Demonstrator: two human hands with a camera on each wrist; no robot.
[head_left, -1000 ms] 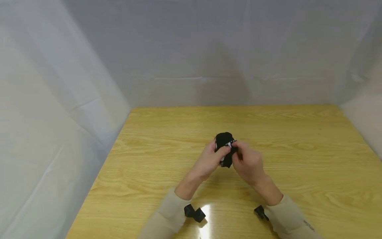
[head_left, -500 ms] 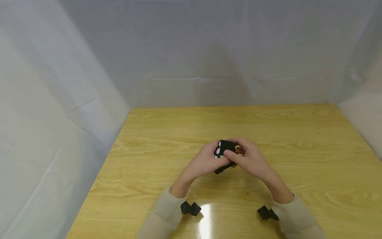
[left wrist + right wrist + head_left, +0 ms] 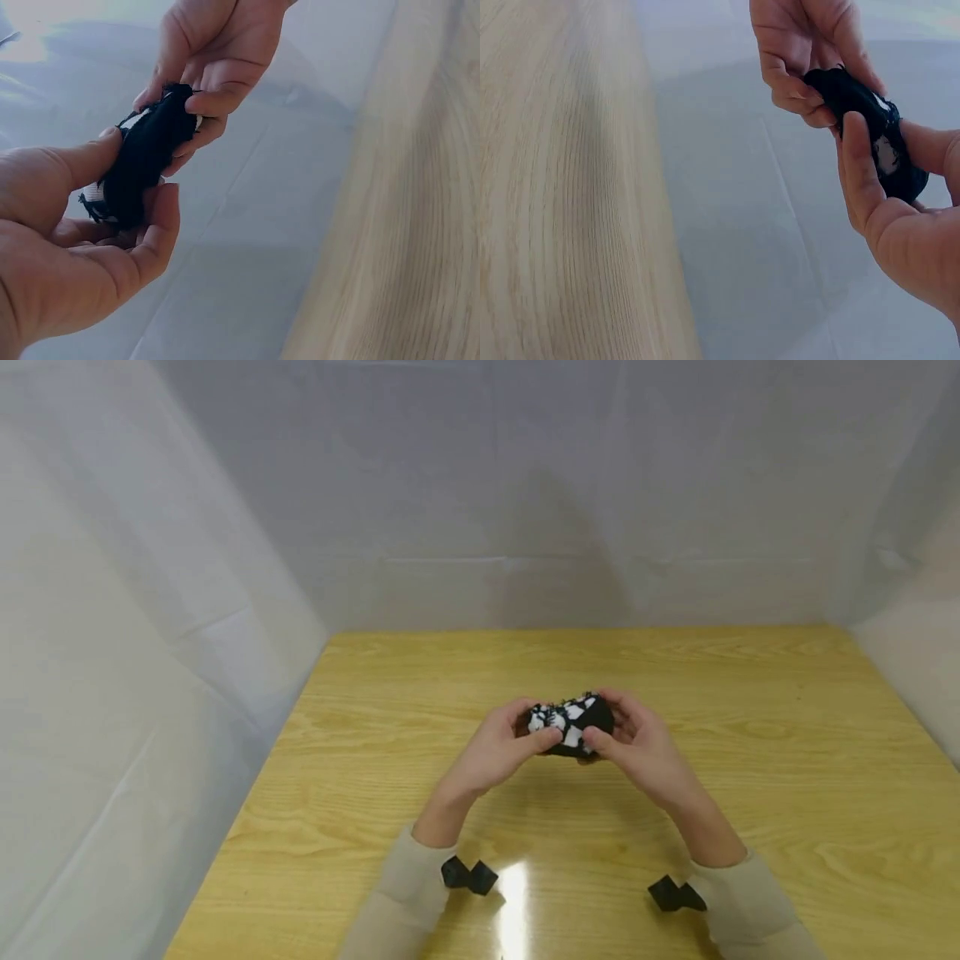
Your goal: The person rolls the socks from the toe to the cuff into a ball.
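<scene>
A small black-and-white patterned cloth bundle is held above the wooden table between both hands. My left hand grips its left end with thumb and curled fingers. My right hand grips its right end the same way. In the left wrist view the bundle runs from my left hand up to my right hand. In the right wrist view the bundle lies between my right hand and my left hand.
White sheeting hangs behind and on both sides of the table. Black wrist-camera mounts sit at both beige sleeves. Bare wood lies all around the hands.
The bundle has turned from upright to lying sideways, its white pattern now facing up. Both hands have spread slightly apart to its two ends and moved a little away from me.
</scene>
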